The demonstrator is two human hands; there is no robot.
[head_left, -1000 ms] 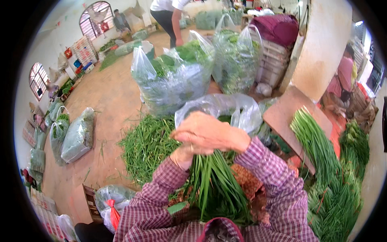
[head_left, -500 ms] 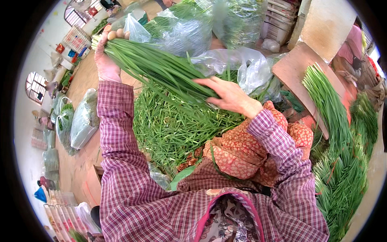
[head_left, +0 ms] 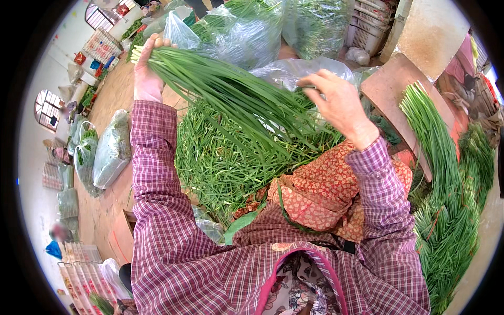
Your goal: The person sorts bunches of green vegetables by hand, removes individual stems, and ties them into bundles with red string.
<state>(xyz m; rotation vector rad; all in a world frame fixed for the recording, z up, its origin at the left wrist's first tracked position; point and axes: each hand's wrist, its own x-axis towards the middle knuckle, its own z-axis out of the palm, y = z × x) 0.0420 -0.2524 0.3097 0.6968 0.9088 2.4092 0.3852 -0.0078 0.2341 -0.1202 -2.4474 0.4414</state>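
My left hand [head_left: 148, 76], raised at the upper left, is wrapped round the pale stem ends of a bunch of garlic chives [head_left: 226, 81]. Long green leaves slant from it down to the right, over a heap of loose green leaves [head_left: 226, 160] in front of me. My right hand [head_left: 338, 102] is lifted to the right of the leaf tips, its fingers curved and apart. I see nothing held in it. Beyond the bunch lies a crumpled clear plastic sheet [head_left: 294, 71].
At the right, another chive bunch [head_left: 425, 115] rests on a brown board [head_left: 386, 97], above a large pile of tied bunches [head_left: 449, 241]. Bagged greens [head_left: 239, 39] and stacked white crates [head_left: 365, 31] stand at the back. A filled plastic bag [head_left: 113, 149] sits on the floor at left.
My right hand has come off the leaves and moved up and to the right. My left hand, still gripping the stems, has shifted slightly right; the leaf ends now hang more loosely.
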